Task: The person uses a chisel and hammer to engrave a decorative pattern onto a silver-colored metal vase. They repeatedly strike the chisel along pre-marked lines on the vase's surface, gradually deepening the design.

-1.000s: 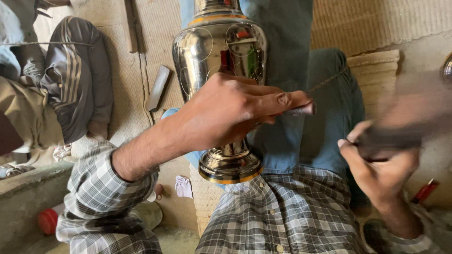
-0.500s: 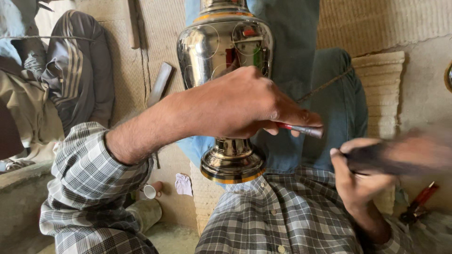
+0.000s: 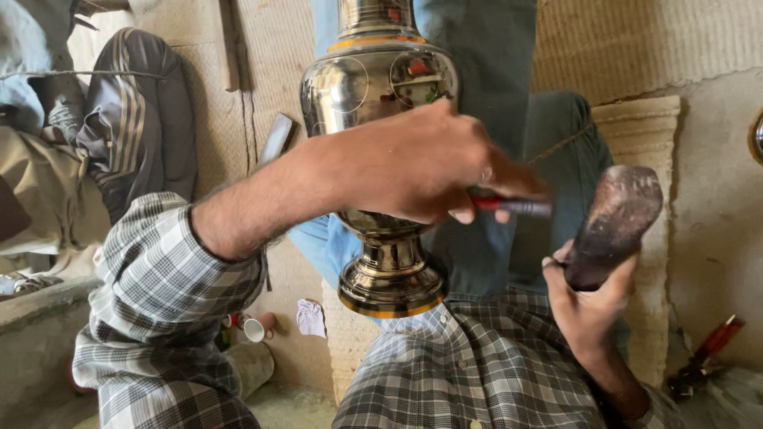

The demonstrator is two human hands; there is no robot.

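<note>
Vase [image 3: 380, 87], shiny metal, is laid across the lap at centre, base [image 3: 391, 287] nearest the checked shirt. A red-handled tool [image 3: 509, 206] is pinched in the left hand [image 3: 413, 163] against its body. At right, a dark mallet [image 3: 612, 226] is gripped in the right hand [image 3: 584, 306], apart from the vase.

Shiny metal vase [image 3: 381, 87] lies across the lap — red-handled tool [image 3: 509, 206] against it.
</note>
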